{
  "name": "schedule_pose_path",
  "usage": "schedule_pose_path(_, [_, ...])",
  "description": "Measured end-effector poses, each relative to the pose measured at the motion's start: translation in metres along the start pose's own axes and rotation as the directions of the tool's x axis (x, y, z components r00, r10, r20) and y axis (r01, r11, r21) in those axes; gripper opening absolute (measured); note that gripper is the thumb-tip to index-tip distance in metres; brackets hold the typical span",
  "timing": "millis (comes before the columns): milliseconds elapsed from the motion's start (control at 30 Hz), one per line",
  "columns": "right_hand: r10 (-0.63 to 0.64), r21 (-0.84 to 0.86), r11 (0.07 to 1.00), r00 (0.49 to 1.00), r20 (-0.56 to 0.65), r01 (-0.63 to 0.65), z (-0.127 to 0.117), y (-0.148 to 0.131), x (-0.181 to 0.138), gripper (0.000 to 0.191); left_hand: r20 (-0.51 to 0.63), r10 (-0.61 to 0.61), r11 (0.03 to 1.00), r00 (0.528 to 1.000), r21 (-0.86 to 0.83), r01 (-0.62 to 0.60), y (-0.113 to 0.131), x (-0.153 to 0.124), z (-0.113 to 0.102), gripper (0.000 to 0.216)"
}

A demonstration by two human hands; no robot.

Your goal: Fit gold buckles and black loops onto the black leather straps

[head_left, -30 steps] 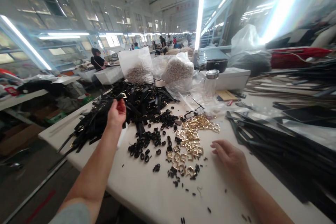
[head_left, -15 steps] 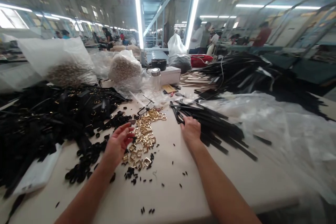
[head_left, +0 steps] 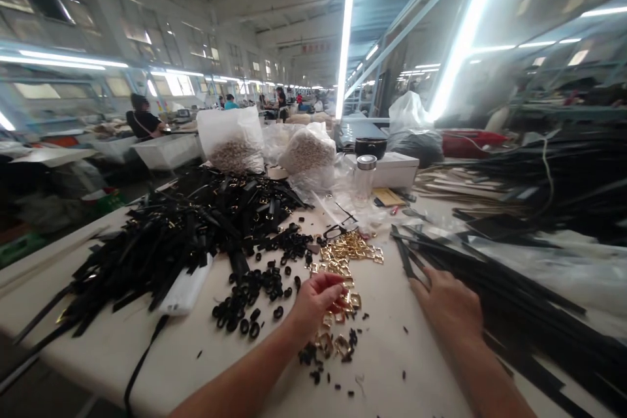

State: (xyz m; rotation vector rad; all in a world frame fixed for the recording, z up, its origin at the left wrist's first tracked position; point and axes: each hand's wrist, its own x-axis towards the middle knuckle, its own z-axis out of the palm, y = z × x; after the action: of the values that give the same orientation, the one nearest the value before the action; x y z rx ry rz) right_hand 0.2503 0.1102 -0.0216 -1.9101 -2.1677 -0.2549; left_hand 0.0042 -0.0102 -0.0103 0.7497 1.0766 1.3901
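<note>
Over the heap of gold buckles (head_left: 345, 248), my left hand (head_left: 316, 304) has its thumb and fingers pinched together on a gold buckle (head_left: 353, 301), partly hidden by the fingertips. My right hand (head_left: 448, 304) is closed on the end of a black strap (head_left: 405, 258) at the near-left edge of a bundle of flat black straps (head_left: 509, 281). Left of my left hand lie many small black loops (head_left: 255, 290). Tiny black pieces (head_left: 313, 356) are scattered below the buckles.
A large pile of black straps with buckles (head_left: 196, 222) covers the table's left side, beside a white block (head_left: 186, 287) with a black cable. Behind stand bags of small parts (head_left: 311, 150), a glass jar (head_left: 365, 179) and a white box (head_left: 396, 170). Clear plastic sheeting (head_left: 578, 255) lies right.
The view has swung left, so things sit further right. My left hand has gone from spread fingers beside the buckles to a pinch over them. My right hand stays at the straps.
</note>
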Motion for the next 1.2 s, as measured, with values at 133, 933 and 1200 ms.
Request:
schedule_pose_path(133, [-0.088,0.028,0.996,0.996,0.018,0.087,-0.003,-0.009,-0.001,0.025,0.032,0.021,1.0,0.999,0.022,-0.022,-0.005,0.001,-0.001,0.029])
schedule_pose_path(933, [-0.57,0.921,0.37,0.813,0.119,0.125,-0.053,-0.091,-0.048,0.017,0.036,0.007,0.989,0.999,0.147,-0.013,0.009,-0.009,-0.005,0.033])
schedule_pose_path(1200, [-0.388,0.917,0.356,0.921,-0.031,0.181,-0.029,-0.081,-0.055,0.014,-0.096,-0.037,0.993,0.995,0.108,0.048,0.01,-0.005,-0.007,0.046])
